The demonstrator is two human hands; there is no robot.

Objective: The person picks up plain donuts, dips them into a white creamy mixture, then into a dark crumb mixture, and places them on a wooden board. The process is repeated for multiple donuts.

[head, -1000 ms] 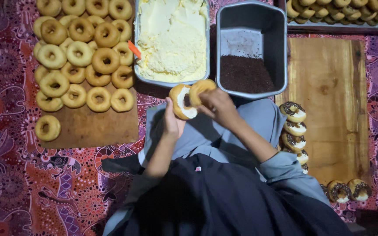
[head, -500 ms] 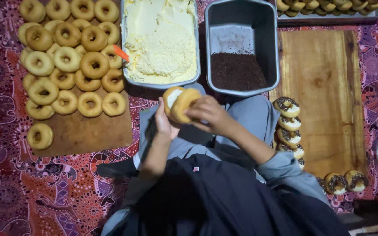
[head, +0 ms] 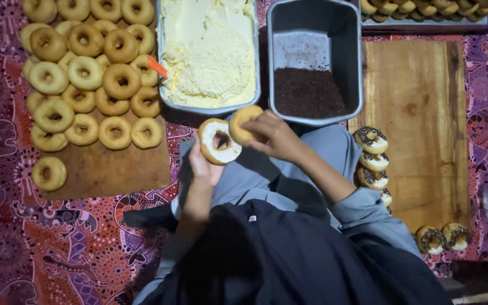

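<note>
I note two matt metal pans point(head: 314, 25), smooth wooden boards point(head: 419, 101), patterned cloth point(head: 40, 248), and glossy cream point(head: 207, 48) upper centre.

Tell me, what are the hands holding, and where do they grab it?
The left hand holds a round cream-topped doughnut half from underneath by its lower edge. The right hand pinches a plain golden doughnut half by its right rim.

— Two halves of a split ring doughnut, held apart above the lap.

— Left half point(head: 219, 141)?

— Golden-brown, cut face up, spread with white cream, hole showing, tilted slightly.

— Right half point(head: 243, 123)?

— Plain golden crust outward, stood nearly on edge, just beside the creamed half, touching its rim.
</note>
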